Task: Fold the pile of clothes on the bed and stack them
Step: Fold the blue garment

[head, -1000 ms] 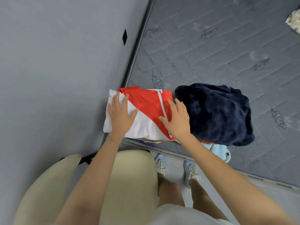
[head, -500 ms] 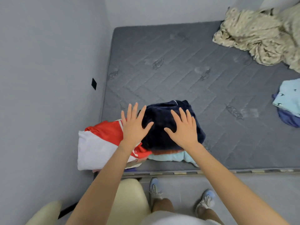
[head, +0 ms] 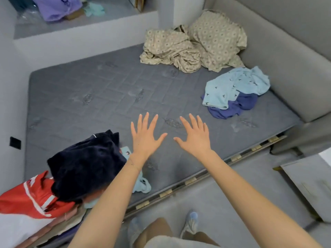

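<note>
Left hand (head: pixel 146 140) and right hand (head: pixel 196 140) are held spread wide, nothing gripped, over the grey mattress (head: pixel 107 97); folded clothes (head: pixel 86 165) are stacked at its near-left corner; unfolded clothes (head: pixel 232 90) are heaped far right.

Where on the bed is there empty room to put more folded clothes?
The widest bare mattress lies along the left wall, between the navy pile and the beige bedding. More bare room sits around the left hand and right hand, between the navy pile and the light blue clothes. Crowded: the near left corner's stacks and the far right corner.
</note>
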The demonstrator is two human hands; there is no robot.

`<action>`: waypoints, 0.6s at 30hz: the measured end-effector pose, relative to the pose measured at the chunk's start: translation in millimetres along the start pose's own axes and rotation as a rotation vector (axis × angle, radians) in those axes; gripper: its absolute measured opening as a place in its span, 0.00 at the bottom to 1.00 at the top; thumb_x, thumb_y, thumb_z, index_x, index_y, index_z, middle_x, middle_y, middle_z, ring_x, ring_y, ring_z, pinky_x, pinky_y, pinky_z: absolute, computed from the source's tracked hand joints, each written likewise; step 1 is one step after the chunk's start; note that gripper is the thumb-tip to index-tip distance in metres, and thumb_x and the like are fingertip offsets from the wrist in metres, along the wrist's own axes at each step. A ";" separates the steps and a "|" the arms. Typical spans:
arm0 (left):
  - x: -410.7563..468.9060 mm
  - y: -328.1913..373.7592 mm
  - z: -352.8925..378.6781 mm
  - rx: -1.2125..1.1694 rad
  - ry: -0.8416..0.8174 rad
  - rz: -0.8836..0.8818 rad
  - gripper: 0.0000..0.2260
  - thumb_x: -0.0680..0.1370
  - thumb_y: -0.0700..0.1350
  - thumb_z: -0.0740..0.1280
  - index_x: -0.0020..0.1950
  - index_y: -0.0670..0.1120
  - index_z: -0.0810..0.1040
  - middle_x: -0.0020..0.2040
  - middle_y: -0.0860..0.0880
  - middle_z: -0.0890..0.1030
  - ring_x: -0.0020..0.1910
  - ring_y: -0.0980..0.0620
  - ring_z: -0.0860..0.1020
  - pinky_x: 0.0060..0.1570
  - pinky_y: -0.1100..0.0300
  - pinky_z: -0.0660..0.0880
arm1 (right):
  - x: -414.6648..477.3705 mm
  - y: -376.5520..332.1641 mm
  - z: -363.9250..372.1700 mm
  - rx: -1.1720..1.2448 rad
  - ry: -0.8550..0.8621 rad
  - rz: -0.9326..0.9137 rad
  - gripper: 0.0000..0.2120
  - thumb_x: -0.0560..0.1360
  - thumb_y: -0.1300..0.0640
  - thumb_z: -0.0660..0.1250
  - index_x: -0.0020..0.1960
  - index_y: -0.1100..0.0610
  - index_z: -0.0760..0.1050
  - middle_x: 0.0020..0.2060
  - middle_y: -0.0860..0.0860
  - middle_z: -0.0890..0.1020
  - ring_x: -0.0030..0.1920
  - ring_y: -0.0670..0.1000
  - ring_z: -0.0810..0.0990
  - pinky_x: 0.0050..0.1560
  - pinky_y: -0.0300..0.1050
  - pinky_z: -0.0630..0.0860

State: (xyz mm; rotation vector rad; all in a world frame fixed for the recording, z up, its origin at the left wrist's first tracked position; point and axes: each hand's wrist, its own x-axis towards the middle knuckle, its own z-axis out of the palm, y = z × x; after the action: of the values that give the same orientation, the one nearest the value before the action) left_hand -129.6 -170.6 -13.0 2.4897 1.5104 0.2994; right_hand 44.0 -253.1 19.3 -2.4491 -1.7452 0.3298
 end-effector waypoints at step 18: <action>163.8 231.0 99.4 -0.063 -0.116 0.223 0.34 0.77 0.67 0.58 0.79 0.56 0.52 0.80 0.50 0.49 0.79 0.49 0.43 0.73 0.42 0.37 | 86.9 252.6 -55.7 0.037 0.048 0.236 0.38 0.76 0.36 0.60 0.79 0.47 0.48 0.79 0.52 0.49 0.79 0.56 0.44 0.76 0.57 0.45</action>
State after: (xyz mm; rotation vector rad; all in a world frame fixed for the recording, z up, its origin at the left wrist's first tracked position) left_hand 168.0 -136.8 -32.0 2.5787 1.1637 0.2294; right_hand 316.7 -252.7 8.5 -2.6169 -1.4199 0.3180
